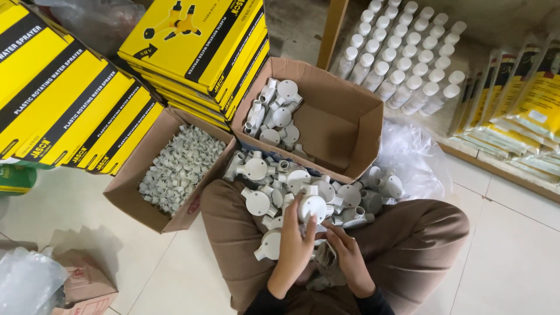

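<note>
I sit cross-legged on the floor with a pile of grey round plastic junction boxes [274, 178] in my lap. My left hand [293, 245] is wrapped around one junction box [313, 207] and holds it upright above the pile. My right hand [345, 252] rests just right of it, fingers curled over small grey parts on my lap; what it grips is hidden. A cardboard box [341, 125] ahead of my knees holds more junction boxes [274, 111] at its left end.
A second cardboard box [125, 186] at my left knee is filled with small grey clips. Yellow and black cartons [198, 41] are stacked behind both boxes. White-capped bottles [402, 52] and yellow packets [525, 99] fill a shelf at right. Clear plastic wrap [414, 154] lies by my right knee.
</note>
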